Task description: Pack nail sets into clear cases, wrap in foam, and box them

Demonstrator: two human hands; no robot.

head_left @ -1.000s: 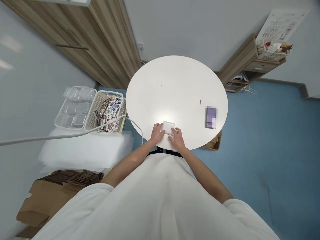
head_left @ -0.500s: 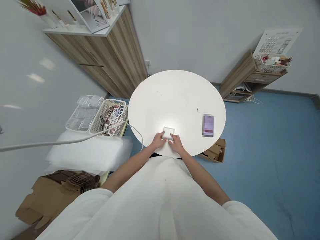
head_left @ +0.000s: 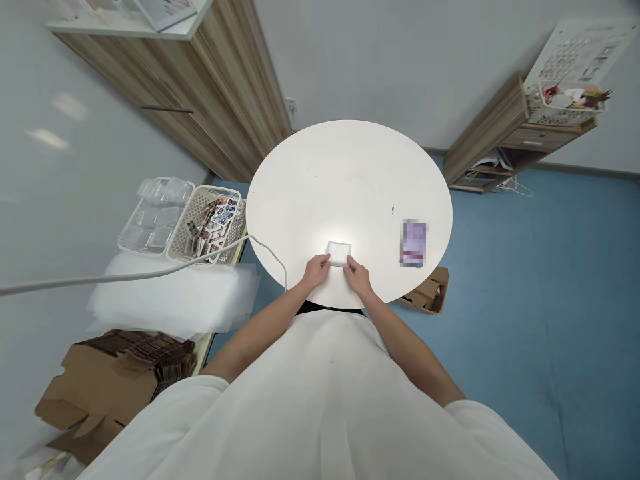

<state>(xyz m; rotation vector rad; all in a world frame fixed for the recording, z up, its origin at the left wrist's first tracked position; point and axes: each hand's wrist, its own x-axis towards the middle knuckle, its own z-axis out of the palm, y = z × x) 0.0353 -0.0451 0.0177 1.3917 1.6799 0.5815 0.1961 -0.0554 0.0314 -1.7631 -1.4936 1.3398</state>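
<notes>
A small, flat, whitish rectangular packet (head_left: 339,253) that looks like clear plastic wrapping is near the front edge of the white oval table (head_left: 345,167). My left hand (head_left: 317,271) pinches its left side near the lower corner, fingers closed. At the opposite side, my right hand (head_left: 358,276) holds the right edge between thumb and fingers. Whether the packet rests on the tabletop or is slightly raised, I cannot tell. Its contents are not clear. To the right on the table lies a purple, blurred-out rectangular item (head_left: 414,243), apart from both hands.
A white cable (head_left: 200,259) crosses from the left onto the table. Left of the table are a basket of printed cards (head_left: 206,223), a tray of clear plastic boxes (head_left: 156,215), translucent sheets (head_left: 170,293) and folded cardboard (head_left: 100,380). A cardboard box (head_left: 429,293) stands at lower right.
My right hand has shifted from the packet's front edge out to its right side, so more of the packet shows. My left hand keeps its side. The camera view has shifted a little.
</notes>
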